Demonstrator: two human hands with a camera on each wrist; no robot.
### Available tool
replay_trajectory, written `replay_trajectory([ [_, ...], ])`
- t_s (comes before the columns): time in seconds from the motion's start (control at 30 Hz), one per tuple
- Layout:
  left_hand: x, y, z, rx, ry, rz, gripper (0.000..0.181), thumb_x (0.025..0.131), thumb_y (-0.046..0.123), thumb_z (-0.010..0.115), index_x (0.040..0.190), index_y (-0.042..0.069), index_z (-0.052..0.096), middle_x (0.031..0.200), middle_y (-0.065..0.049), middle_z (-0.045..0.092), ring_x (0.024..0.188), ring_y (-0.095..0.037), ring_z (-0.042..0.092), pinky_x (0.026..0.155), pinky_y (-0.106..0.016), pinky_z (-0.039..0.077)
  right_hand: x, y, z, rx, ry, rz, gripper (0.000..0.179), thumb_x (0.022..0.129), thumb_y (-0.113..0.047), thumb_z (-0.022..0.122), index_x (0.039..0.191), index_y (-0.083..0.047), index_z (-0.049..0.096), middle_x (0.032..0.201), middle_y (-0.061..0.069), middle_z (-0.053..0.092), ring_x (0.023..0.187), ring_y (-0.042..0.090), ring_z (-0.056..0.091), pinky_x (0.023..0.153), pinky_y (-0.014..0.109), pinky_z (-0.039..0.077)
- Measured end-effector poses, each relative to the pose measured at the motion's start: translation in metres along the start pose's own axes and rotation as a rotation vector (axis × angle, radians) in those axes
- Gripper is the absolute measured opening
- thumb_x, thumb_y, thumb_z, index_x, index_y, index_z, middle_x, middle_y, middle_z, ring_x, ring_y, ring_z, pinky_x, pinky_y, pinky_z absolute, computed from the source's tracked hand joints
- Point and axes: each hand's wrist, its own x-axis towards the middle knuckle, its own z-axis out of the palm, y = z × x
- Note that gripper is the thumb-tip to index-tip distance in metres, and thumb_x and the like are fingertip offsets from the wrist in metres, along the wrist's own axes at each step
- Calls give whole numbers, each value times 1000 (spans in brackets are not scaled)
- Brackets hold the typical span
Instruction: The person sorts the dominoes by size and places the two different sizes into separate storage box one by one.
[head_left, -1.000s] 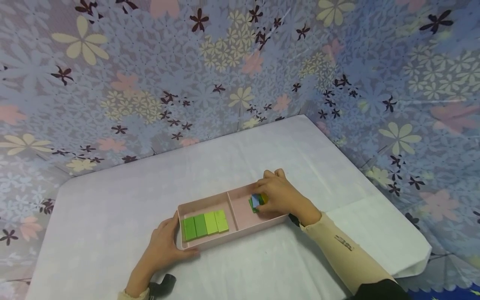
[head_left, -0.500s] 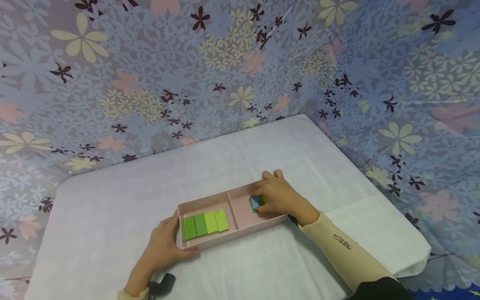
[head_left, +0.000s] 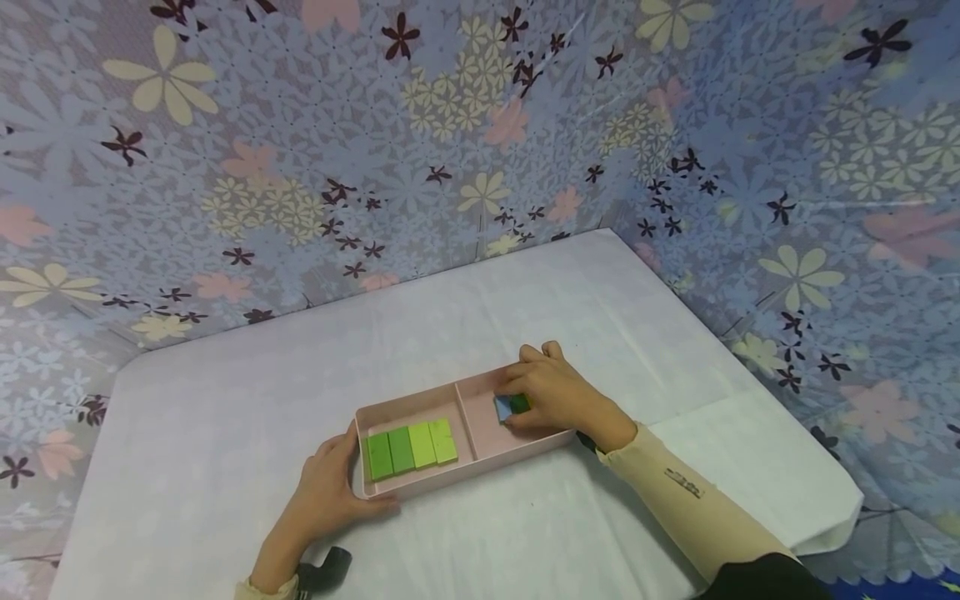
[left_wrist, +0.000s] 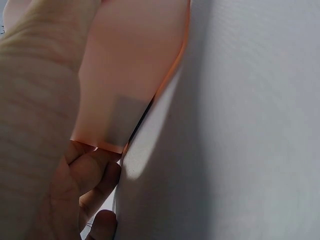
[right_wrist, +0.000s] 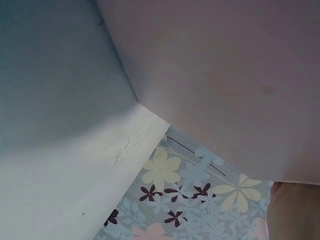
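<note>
A pink two-compartment box (head_left: 420, 483) stands on the white cloth. In its left compartment several flat green blocks (head_left: 401, 450) lie side by side, running from darker to lime green. My left hand (head_left: 322, 492) holds the box's left end, thumb along the front wall and fingers at the end wall. The left wrist view shows curled fingers (left_wrist: 92, 172) against that end. Inside the right compartment, my right hand (head_left: 558, 392) pinches a blue block (head_left: 503, 408) between thumb and fingertips. A dark green block (head_left: 519, 403) shows beside it, partly hidden under the hand.
The white-covered table (head_left: 300, 375) spreads around the box, backed by a flowered curtain (head_left: 450, 167). A thin divider (head_left: 466, 423) splits the box. The right wrist view shows mostly the box wall (right_wrist: 215, 90) close up.
My right hand has shifted slightly left, and the blue block has moved left with it. The green edge left of the blue block and the yellow patch are now hidden. The left hand stays put.
</note>
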Motion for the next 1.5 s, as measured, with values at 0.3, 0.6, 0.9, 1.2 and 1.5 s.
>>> replay_trajectory([
  [0.3, -3, 0, -1, -4, 0, 9, 136, 58, 70, 86, 160, 5, 24, 139, -19, 58, 127, -40, 50, 103, -66, 40, -2, -1, 2, 9, -26, -14, 43, 75, -53, 84, 111, -30, 79, 111, -17, 71, 80, 10, 34, 74, 38, 21],
  [0.6, -5, 0, 0, -5, -12, -3, 137, 58, 71, 86, 160, 5, 23, 139, -20, 58, 128, -40, 50, 104, -67, 39, -4, -3, 3, 4, -14, -34, 44, 77, -54, 82, 113, -29, 79, 115, -16, 72, 81, 11, 34, 73, 38, 20],
  [0.9, -8, 1, -2, -11, -21, -10, 135, 59, 69, 87, 159, 3, 25, 139, -21, 58, 128, -41, 49, 105, -66, 38, -5, -6, 6, -59, -23, -34, 36, 76, -53, 83, 104, -31, 80, 102, -17, 72, 80, 12, 35, 74, 39, 22],
  [1.2, -3, 2, -3, -15, -37, -14, 135, 60, 71, 85, 160, 3, 23, 141, -23, 56, 129, -42, 48, 106, -67, 38, -4, -2, 1, -33, -30, 16, 24, 79, -50, 81, 97, -34, 78, 89, -21, 70, 78, 10, 33, 74, 40, 21],
  [1.5, 1, 3, -5, -14, -28, 8, 136, 59, 69, 86, 159, 3, 24, 140, -23, 56, 128, -44, 49, 105, -68, 38, 3, -2, -11, 78, 25, 1, 23, 75, -49, 86, 88, -34, 75, 83, -22, 69, 75, 8, 33, 74, 39, 20],
])
